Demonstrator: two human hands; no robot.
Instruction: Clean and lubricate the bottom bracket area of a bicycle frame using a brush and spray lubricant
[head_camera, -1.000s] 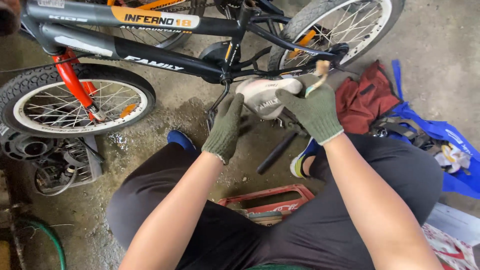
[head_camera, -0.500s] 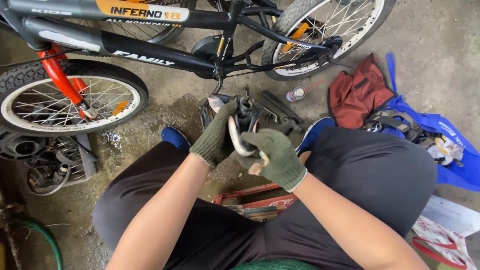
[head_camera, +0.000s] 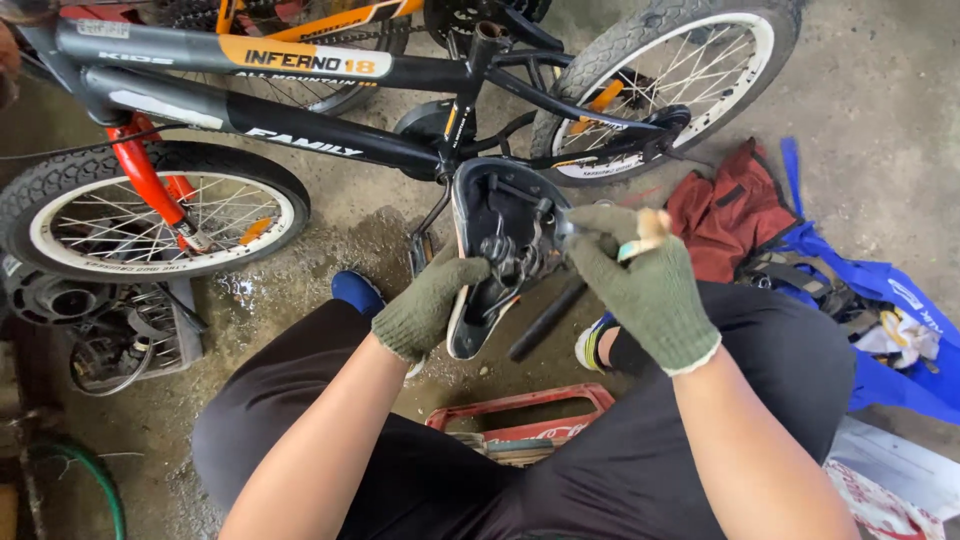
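Observation:
I hold a black bicycle saddle (head_camera: 497, 205) upside down in front of me, its rails and clamp (head_camera: 512, 255) facing up. My left hand (head_camera: 432, 303), in a green knit glove, grips the saddle's near left edge. My right hand (head_camera: 640, 283), also gloved with one bare fingertip showing, is closed on a small metal wrench (head_camera: 566, 229) set against the clamp from the right. A black tube (head_camera: 548, 318) lies just below the saddle, between my knees.
A small black and orange bicycle (head_camera: 300, 105) with a red fork stands just beyond, front wheel (head_camera: 150, 215) left, rear wheel (head_camera: 665, 85) right. A red bag (head_camera: 730, 210) and blue bag (head_camera: 885, 335) lie at right. A red crate (head_camera: 520, 410) sits under me. Wheel parts (head_camera: 110, 335) lie at left.
My hands came down from the bicycle frame toward my lap. The saddle now shows its underside, and my right hand has moved onto the clamp.

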